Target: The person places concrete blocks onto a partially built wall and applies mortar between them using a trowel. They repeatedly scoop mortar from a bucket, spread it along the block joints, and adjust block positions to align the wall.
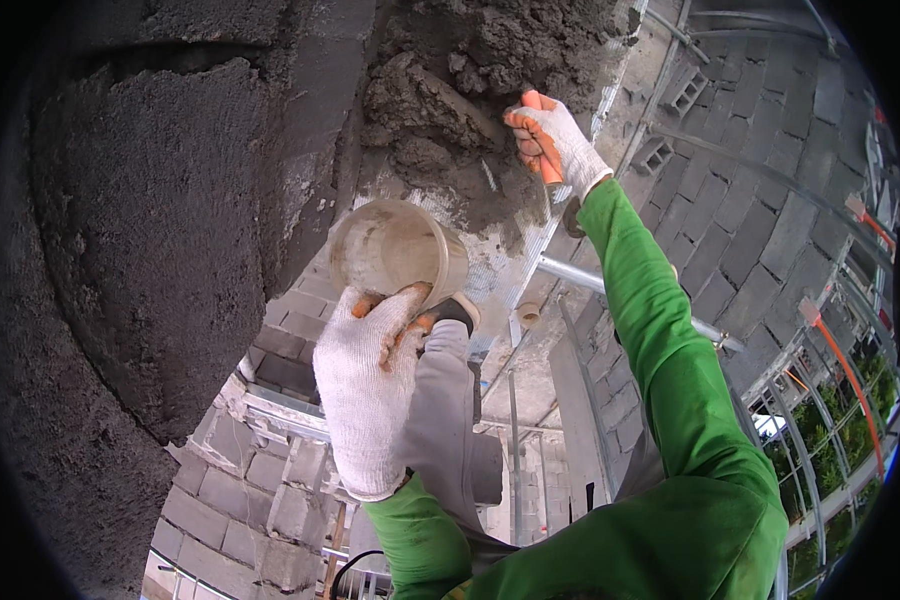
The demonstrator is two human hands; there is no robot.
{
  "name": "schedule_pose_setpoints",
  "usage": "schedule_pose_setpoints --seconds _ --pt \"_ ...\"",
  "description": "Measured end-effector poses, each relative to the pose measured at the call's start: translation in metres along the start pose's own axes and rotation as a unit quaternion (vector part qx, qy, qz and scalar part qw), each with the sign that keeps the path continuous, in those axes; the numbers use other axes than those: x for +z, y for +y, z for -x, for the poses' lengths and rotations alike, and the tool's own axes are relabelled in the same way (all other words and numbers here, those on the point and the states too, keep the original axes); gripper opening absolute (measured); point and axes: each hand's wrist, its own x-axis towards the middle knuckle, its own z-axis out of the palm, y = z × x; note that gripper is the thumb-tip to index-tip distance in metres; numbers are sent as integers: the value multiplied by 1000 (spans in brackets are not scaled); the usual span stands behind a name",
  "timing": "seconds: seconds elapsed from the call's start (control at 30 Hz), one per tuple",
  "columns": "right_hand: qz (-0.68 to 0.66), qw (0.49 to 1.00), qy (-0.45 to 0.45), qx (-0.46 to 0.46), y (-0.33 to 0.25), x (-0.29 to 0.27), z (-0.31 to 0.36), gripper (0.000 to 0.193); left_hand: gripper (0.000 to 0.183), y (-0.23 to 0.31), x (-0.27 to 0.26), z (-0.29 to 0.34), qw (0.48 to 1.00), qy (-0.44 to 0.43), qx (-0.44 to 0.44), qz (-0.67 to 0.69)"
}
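My left hand (370,385), in a white knit glove with orange on the fingers, is closed on the near rim of a pale plastic tub (448,250). The tub's open mouth faces up, and a thin grey film coats its inside. Farther off to the right, my gloved right hand (560,145) wraps round the orange handle of a trowel (548,165). The trowel's blade is mostly hidden beside the mortar. A heap of wet grey mortar (430,105) lies on a metal-edged board (540,240), just left of my right hand.
A wall with grey plaster (160,200) stands close on the left. Metal scaffold tubes (580,275) cross below the board. Grey blocks (770,230) cover the surface at right, with hollow blocks (685,90) nearby. My shoe (455,312) is beside the tub. Orange-marked poles (845,360) stand at far right.
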Motion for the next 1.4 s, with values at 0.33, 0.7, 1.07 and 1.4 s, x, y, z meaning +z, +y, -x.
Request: schedule_pose_setpoints --seconds 0.33,0.7,1.07,1.4 --pt "657 743 101 -80 2 50 44 27 30 6 0 3 1000 -13 -9 24" --pt "763 632 114 -71 -141 35 -25 42 31 -4 -5 3 998 -18 35 -38" --pt "356 920 149 71 -29 -35 138 27 29 54 18 -3 995 44 82 -19" --pt "258 965 38 -35 -68 -31 -9 31 31 43 27 -37 994 43 69 -76"
